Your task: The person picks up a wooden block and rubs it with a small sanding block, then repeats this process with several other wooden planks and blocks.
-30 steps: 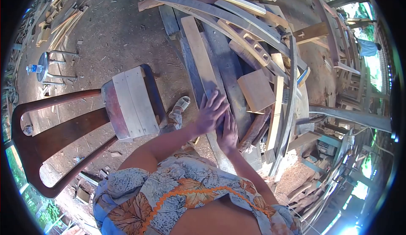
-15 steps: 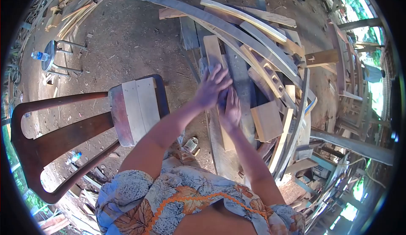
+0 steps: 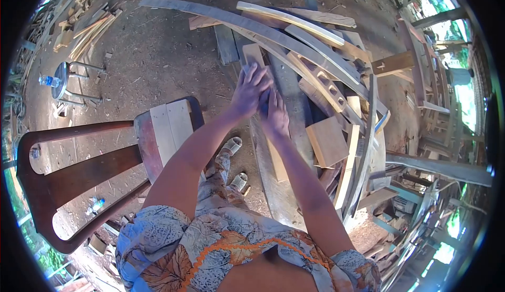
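A pale, narrow wooden board (image 3: 278, 161) lies lengthwise on a grey plank bench (image 3: 267, 179). My left hand (image 3: 249, 93) rests over its far half, fingers stretched and spread. Close beside it, my right hand (image 3: 276, 117) has its fingers pressed together against a small dark piece (image 3: 264, 101). Both hands cover most of that piece, so I cannot make out what it is. The far end of the board (image 3: 253, 54) shows beyond my fingers. To the right of my right hand sits a thick square wood block (image 3: 327, 141).
Long curved timbers (image 3: 221, 14) and a slotted wood piece (image 3: 331, 93) crowd the bench's right side. At the left stands a dark wooden chair (image 3: 89, 173) with pale seat boards. Farther off are a stool (image 3: 62, 82) with a water bottle (image 3: 49, 81) and scrap strips (image 3: 94, 37).
Both hands have slid away from me along the board, with the dark piece still between them. The view has shifted a little, and both my feet now show.
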The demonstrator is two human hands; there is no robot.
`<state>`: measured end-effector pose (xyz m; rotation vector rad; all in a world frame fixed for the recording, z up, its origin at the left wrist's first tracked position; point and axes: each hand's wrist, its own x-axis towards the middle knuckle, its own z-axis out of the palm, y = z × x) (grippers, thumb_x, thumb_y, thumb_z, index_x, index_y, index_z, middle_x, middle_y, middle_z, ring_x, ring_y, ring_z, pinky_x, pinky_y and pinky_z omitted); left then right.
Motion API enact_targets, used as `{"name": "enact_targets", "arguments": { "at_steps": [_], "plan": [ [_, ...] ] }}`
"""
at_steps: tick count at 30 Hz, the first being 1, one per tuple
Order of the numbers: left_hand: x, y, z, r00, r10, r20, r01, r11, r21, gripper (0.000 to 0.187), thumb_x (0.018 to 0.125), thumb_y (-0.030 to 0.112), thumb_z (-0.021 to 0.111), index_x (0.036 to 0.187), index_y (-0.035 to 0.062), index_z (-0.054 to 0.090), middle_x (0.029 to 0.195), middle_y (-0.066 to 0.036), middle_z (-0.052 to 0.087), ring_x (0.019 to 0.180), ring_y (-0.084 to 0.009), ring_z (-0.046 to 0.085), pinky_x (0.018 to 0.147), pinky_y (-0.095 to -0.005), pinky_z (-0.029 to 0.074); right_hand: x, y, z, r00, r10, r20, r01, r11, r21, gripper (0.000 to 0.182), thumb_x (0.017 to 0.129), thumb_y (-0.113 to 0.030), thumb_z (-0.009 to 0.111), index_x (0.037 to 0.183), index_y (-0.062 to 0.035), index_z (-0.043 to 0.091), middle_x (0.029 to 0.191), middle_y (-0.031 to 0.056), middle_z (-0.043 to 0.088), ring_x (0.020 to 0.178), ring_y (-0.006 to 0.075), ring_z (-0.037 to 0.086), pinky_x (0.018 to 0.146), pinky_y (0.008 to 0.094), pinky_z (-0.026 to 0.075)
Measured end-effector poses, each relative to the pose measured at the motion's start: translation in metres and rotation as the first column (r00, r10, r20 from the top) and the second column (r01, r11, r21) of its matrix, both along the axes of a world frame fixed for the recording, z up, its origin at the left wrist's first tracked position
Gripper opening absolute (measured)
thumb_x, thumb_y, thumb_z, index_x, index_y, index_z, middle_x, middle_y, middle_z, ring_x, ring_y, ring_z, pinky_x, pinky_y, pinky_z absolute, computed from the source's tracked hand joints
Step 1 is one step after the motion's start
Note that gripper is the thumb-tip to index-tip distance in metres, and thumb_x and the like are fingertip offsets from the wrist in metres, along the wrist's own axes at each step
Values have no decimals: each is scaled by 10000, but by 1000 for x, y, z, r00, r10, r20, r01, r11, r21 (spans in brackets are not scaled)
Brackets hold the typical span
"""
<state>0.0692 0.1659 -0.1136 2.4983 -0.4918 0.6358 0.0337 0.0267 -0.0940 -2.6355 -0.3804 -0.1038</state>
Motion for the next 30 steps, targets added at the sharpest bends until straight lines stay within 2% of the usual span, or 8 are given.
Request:
{"name": "enact_targets", "arguments": {
  "at_steps": [10,14,19,22,24,26,28,30],
  "plan": [
    [-188,-92,16,970,-158,-183,120,972,-203,432,899,269,598,1300,109,577,1512,-129,355,1457,-372,201,1121,-637,176,-201,-94,17,998,-1,70,3,999,-32,610,888,-192,591,1403,55,375,1389,274,459,1239,437,491,1037,509,403],
    [-197,-101,10,967,-197,-165,155,960,-234,464,907,267,597,1346,125,537,1521,-121,342,1463,-374,190,1120,-642,165,-212,-102,14,999,-32,13,32,999,-37,663,867,-161,600,1428,63,327,1380,295,454,1222,442,499,1017,490,421],
    [-195,-98,25,958,-188,-215,174,981,-83,479,924,308,580,1362,129,507,1504,-130,359,1445,-388,224,1099,-665,180,-211,-107,10,996,-50,-69,49,999,-22,766,800,-212,668,1432,39,315,1388,278,443,1229,435,491,1028,482,427],
    [-186,-97,34,950,-124,-288,102,991,-91,511,928,351,573,1381,135,479,1487,-145,373,1422,-406,260,1082,-683,196,-216,-116,19,989,-68,-134,64,997,-32,782,783,-208,690,1439,5,322,1377,255,461,1234,431,488,1036,482,423],
    [-170,-89,29,942,51,-333,-127,969,-211,543,931,384,565,1402,142,447,1476,-168,381,1385,-412,318,1087,-643,240,-229,-126,26,988,-103,-113,101,995,-22,787,776,-202,701,1445,-23,326,1369,236,474,1238,422,488,1042,481,420],
    [-151,-81,29,957,107,-268,-170,960,-224,612,915,421,581,1426,134,407,1425,-181,424,1321,-413,404,1070,-593,310,-248,-141,26,985,-66,-157,68,998,3,789,764,-198,713,1436,-21,341,1364,237,478,1235,415,493,1033,477,423],
    [-136,-76,44,792,242,-560,-336,940,-68,754,876,474,627,1471,128,320,1401,-182,426,1244,-396,485,1016,-541,403,-271,-155,27,990,-80,-116,83,996,28,790,753,-191,720,1432,-26,352,1362,231,481,1230,410,495,1030,474,420],
    [-122,-78,35,766,266,-585,-373,925,-68,834,848,501,655,1488,122,277,1389,-190,418,1223,-392,501,991,-523,435,-295,-164,29,992,-91,-82,95,994,50,791,741,-184,727,1427,-31,363,1361,224,483,1224,406,496,1028,471,417]
  ]
}}
